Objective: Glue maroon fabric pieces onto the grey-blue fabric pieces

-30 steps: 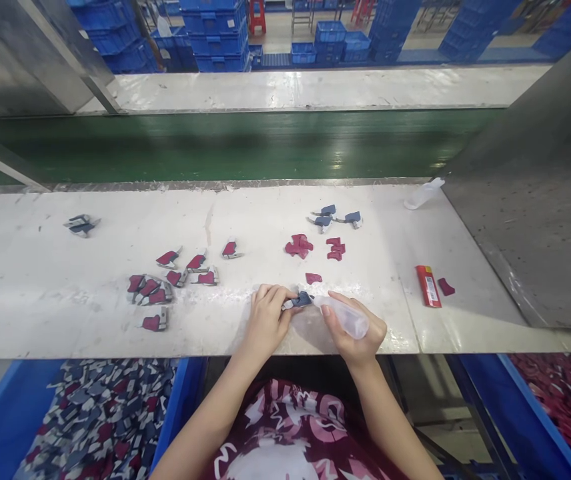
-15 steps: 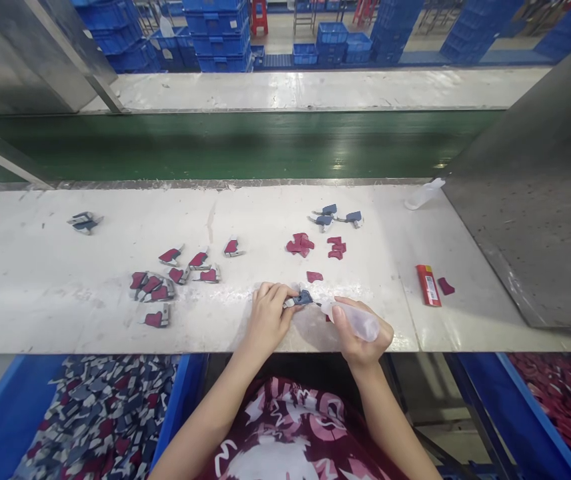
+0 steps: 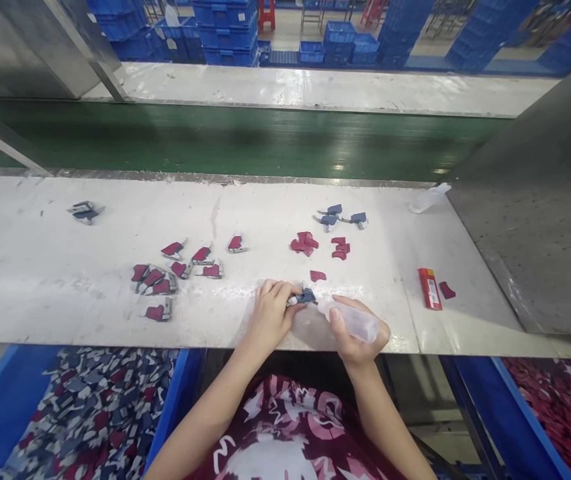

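Note:
Between thumb and fingers, my left hand (image 3: 271, 312) grips a small blue and grey plastic part (image 3: 305, 296) just above the bench. My right hand (image 3: 363, 337) is wrapped round a translucent squeeze bottle (image 3: 355, 321), tilted with its dark nozzle tip at the part's right end; whether the tip touches cannot be made out. Just beyond my hands lies a single red piece (image 3: 318, 275). Farther back are a small pile of red pieces (image 3: 304, 243), a second red group (image 3: 340, 248) and several blue-grey parts (image 3: 329, 221).
Parts with red faces (image 3: 154, 279) lie to the left on the white bench (image 3: 245, 207). At right are a red box (image 3: 430, 289), a red piece (image 3: 447, 290) and another clear bottle (image 3: 429, 198) near a metal panel (image 3: 530, 200). Blue bins (image 3: 168, 400) of parts stand below.
The view has shifted slightly. My hands keep the same hold on the part and the bottle, and the nozzle stays at the part's right end.

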The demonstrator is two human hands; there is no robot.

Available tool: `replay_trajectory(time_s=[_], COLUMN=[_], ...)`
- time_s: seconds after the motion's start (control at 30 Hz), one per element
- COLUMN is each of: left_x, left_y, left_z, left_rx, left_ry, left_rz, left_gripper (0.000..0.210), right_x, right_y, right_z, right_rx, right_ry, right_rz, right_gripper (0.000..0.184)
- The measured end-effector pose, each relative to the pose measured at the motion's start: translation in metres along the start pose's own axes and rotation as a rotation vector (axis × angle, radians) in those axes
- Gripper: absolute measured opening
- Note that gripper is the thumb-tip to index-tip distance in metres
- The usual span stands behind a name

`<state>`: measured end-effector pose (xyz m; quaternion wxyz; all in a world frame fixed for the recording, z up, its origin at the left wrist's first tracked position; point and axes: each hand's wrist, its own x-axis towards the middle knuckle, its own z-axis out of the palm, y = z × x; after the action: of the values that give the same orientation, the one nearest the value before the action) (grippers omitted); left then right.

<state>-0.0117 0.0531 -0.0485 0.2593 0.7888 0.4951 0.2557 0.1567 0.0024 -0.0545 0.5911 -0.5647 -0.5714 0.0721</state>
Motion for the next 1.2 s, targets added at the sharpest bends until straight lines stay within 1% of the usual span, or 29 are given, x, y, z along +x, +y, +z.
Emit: replay_trajectory(time_s=[0.1,0.23,0.53,0.7,0.97,1.1,1.2], left_x=[0.000,0.000,0.000,0.001,0.001,0.000,0.000], left_y=[0.000,-0.001,0.000,0.001,0.002,0.001,0.001], left_z=[0.001,0.001,-0.001,-0.002,-0.002,-0.002,-0.003], left_rx=[-0.016,-0.044,-0.050,-0.047,-0.031,-0.029,-0.023], left_ry=[0.014,0.007,-0.008,-0.011,-0.011,-0.016,-0.023], left_rz=[0.002,-0.002,-0.015,-0.018,-0.010,-0.011,-0.017], left_gripper=[0.011,0.011,0.010,0.010,0.010,0.010,0.012], right_x=[0.004,0.006,0.007,0.007,0.003,0.001,0.000], right_y=[-0.004,-0.006,-0.006,-0.005,-0.005,-0.002,0.000], right_z=[0.007,0.012,0.012,0.012,0.008,0.006,0.007], right_rx=[0.004,-0.015,-0.037,-0.006,0.059,0.051,0.030], right_ry=[-0.040,-0.052,-0.080,-0.077,-0.026,0.022,0.083], right_rz=[-0.021,-0.031,-0.038,-0.045,0.126,0.182,0.250], right_gripper=[0.020,0.018,0.017,0.016,0.009,0.010,0.015])
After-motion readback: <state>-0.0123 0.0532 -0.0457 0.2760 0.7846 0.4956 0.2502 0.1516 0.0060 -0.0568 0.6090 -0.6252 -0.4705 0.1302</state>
